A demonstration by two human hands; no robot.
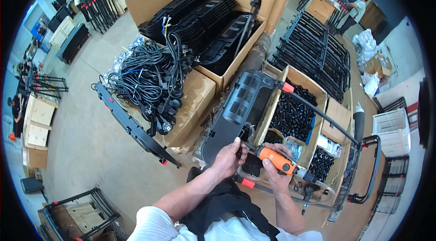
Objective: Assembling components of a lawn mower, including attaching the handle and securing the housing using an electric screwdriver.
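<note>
My right hand (278, 175) is wrapped round an orange power screwdriver (274, 158), its dark tip pointing left toward my other hand. A hose connects to its rear end. My left hand (229, 158) is closed in a pinch just by the tip; whatever lies between the fingers is too small to make out. Both hands are above the near end of a long black machine base (220, 139) with a vented black motor cover (244, 98). A black tubular frame with red ends (327, 119) runs beside it, over the parts boxes.
A carton of black plastic panels (193, 16) stands at the far side. Bundled black power cords (145, 77) lie on a carton at left. Open boxes hold black plastic parts (293, 116). Stacked black frames (313, 50) stand far right. Other people (356, 12) work further back.
</note>
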